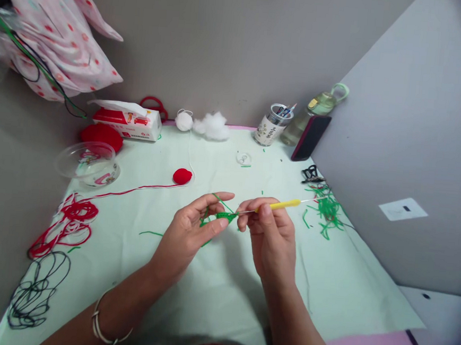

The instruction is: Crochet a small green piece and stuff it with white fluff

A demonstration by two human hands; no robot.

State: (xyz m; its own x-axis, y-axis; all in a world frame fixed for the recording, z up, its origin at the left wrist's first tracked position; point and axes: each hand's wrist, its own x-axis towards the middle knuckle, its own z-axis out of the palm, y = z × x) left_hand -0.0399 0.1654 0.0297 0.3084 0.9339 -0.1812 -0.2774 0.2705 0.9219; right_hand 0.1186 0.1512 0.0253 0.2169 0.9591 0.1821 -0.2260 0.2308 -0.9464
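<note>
The right grip (273,239) pinches the yellow handle of a crochet hook (281,204), and the left grip (186,227) holds a small green crocheted piece (225,216) between thumb and fingers, a strand of yarn running over the fingers. The hook's thin metal shaft meets the piece, in front of the person above the bench (220,299), which is spread with a pale, lightly creased cloth.

Beyond the hands sits a rounded red ball (182,176), with red and white strands trailing left to a loopy yarn tangle (77,213). Nearer lies a heap of thin dark cord (37,295). At the back, a tight white yarn ball (184,121) stands beside loose, cloudlike fibre (212,126). Short green clippings (326,214) lie scattered at the right, near a black claw clip (311,173).

A labelled cylindrical tin (269,131) holds pens and pencils (285,112); just beside it, a translucent green bottle (324,103) stands partly behind a phone (311,139). A clear plastic tub (104,176) bears a printed pattern (its contents I cannot make out).
</note>
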